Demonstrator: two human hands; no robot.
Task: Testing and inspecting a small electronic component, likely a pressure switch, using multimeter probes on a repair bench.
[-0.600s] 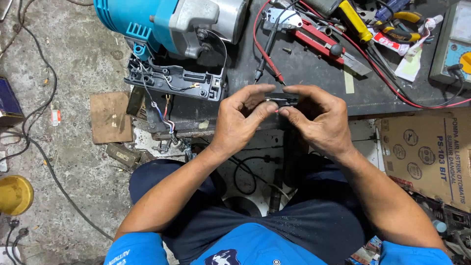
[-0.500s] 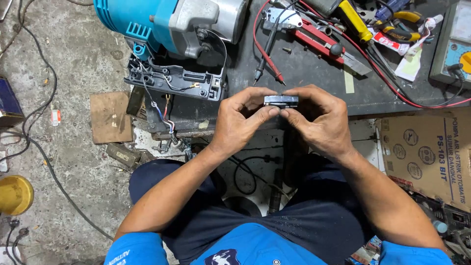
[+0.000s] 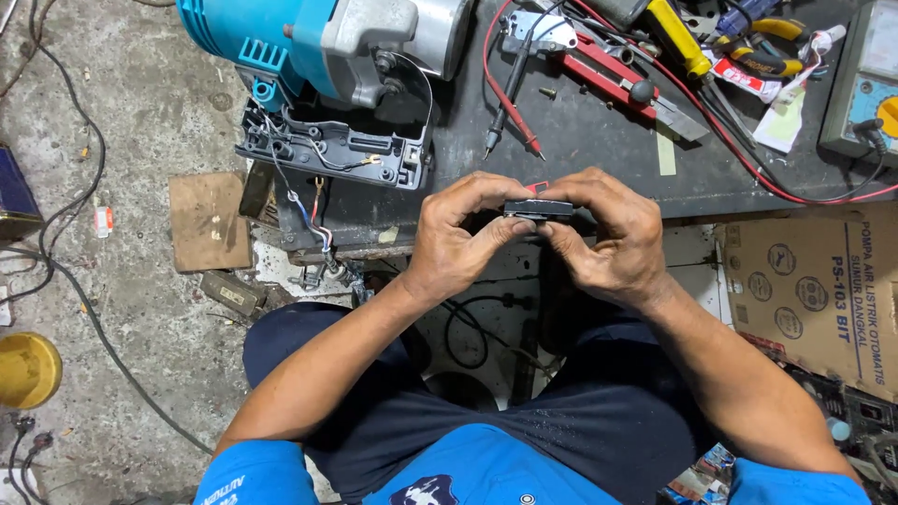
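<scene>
From the head camera, the left hand (image 3: 458,245) and the right hand (image 3: 613,245) pinch a small, flat black plastic part (image 3: 538,209) between thumbs and fingertips, just over the edge of the dark, scuffed workbench (image 3: 580,154). Behind it lie a blue and grey metal power tool (image 3: 327,42), its open black housing (image 3: 332,150), and red-and-black probe leads (image 3: 510,103).

Small black part (image 3: 538,208) turned between fingertips: at 0.6 s ago seen as dark lump half hidden by fingers, at 0.5 s ago and now long flat face toward camera, level, ends pinched by both hands. Left hand (image 3: 458,238) thumb slid off top of part to its left end. Right hand (image 3: 608,234) fingers opened slightly, uncovering red tab behind part, near front edge of workbench (image 3: 599,159).
</scene>
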